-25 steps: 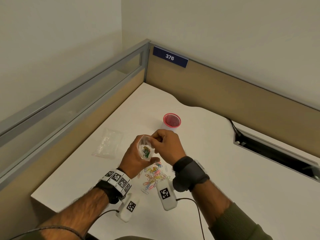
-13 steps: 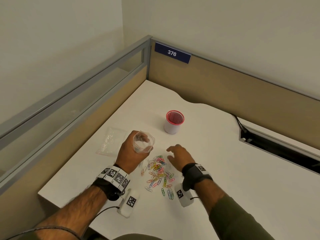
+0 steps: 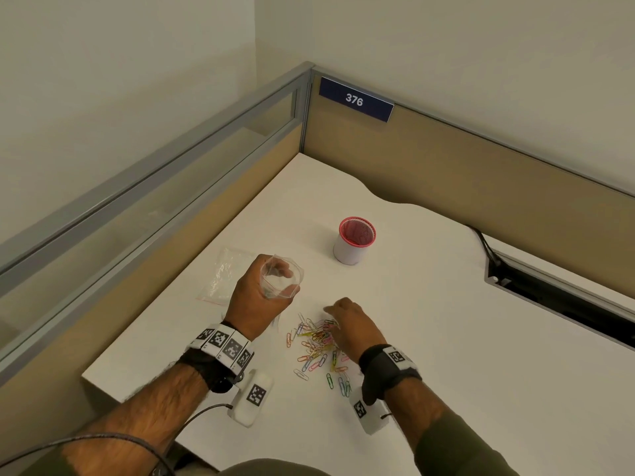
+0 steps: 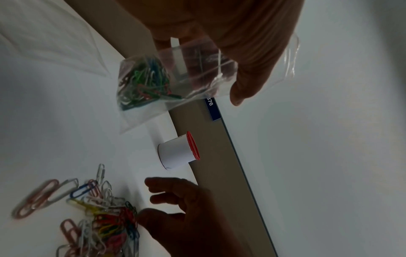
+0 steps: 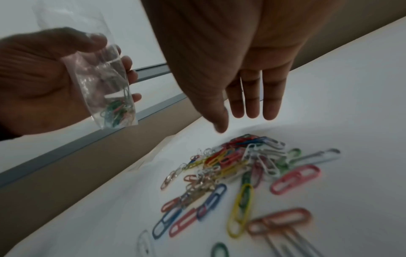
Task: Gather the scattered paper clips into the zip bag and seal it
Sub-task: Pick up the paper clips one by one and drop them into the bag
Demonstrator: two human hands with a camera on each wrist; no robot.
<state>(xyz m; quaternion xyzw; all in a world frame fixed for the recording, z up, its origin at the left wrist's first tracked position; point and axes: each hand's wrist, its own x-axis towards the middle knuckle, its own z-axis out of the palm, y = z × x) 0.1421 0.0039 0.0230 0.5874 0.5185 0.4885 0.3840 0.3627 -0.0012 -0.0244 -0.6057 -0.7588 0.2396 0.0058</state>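
My left hand (image 3: 261, 297) grips a small clear zip bag (image 3: 281, 276) upright above the desk, its mouth held open; several coloured paper clips (image 4: 145, 81) lie bunched in its bottom (image 5: 116, 109). A pile of loose coloured paper clips (image 3: 318, 345) lies on the white desk (image 3: 446, 338) to the right of that hand. My right hand (image 3: 347, 321) hovers just over the pile with its fingers (image 5: 252, 97) straight and holding nothing, the thumb (image 5: 217, 118) nearest the clips (image 5: 237, 167).
A white cup with a red mesh rim (image 3: 354, 240) stands behind the pile. Another flat clear bag (image 3: 228, 273) lies on the desk left of my left hand. Partition walls (image 3: 481, 166) close the back and left. A cable slot (image 3: 563, 300) opens at the right.
My right hand left the bag's mouth, came down to the right and now hovers over the loose clips. The left hand still holds the bag open.
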